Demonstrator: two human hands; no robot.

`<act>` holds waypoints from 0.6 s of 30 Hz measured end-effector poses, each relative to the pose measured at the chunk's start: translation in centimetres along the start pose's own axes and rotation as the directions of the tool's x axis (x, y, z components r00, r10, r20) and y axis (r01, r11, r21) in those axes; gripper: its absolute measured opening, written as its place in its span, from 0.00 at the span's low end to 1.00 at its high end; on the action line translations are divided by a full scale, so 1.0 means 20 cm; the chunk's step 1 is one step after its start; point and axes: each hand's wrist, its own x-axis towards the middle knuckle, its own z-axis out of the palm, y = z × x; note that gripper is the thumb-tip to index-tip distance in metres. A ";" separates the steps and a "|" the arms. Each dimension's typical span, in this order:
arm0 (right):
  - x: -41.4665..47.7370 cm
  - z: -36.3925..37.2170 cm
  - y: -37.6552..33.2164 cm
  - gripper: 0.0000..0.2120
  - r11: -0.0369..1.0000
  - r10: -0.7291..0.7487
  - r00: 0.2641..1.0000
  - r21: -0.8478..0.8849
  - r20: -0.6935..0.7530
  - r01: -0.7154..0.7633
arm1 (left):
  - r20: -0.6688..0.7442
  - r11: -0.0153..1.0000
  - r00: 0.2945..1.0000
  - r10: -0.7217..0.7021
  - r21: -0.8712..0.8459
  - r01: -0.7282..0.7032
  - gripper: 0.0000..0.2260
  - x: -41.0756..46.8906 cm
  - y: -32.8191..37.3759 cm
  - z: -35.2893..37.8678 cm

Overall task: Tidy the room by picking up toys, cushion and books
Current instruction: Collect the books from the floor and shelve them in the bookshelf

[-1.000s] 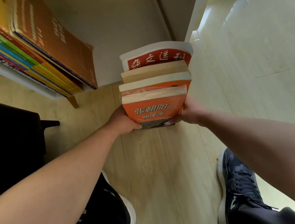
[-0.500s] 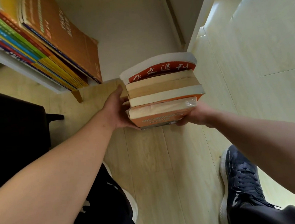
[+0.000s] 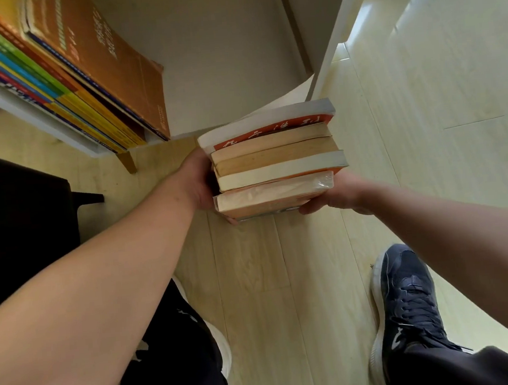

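I hold a stack of several paperback books (image 3: pixel 274 160) between both hands, in front of a low white bookshelf (image 3: pixel 221 58). Page edges face me; the top book has a red cover with white characters, the bottom one is orange. My left hand (image 3: pixel 195 180) grips the stack's left side, its fingers hidden behind the books. My right hand (image 3: pixel 335 193) holds the right lower corner from beneath, thumb curled at the bottom book. The stack hangs above the floor just before the shelf's open compartment.
Colourful books and a large brown one (image 3: pixel 105 58) lean at the left of the shelf. A white upright panel (image 3: pixel 334 34) bounds the compartment on the right. A black piece of furniture (image 3: pixel 20 210) stands left. My dark shoe (image 3: pixel 407 298) rests on pale wood floor.
The stack has tipped from upright toward flat, so its page edges now face me, and it has moved slightly right and closer to the shelf. Both hands keep their hold.
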 end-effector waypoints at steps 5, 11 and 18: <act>-0.02 0.01 0.00 0.21 1.000 -0.002 0.999 -0.010 0.032 0.002 | -0.039 0.999 0.999 0.018 0.035 -0.016 0.13 0.02 0.05 -0.04; -0.03 0.01 -0.01 0.20 1.000 -0.008 1.000 -0.020 0.027 0.009 | 0.160 0.808 0.953 0.255 0.505 -0.302 0.16 -0.21 0.32 0.03; -0.11 0.00 -0.08 0.21 0.996 -0.075 0.996 0.048 -0.038 0.076 | 0.361 -0.115 0.800 0.479 0.929 -0.351 0.21 -0.32 0.31 0.26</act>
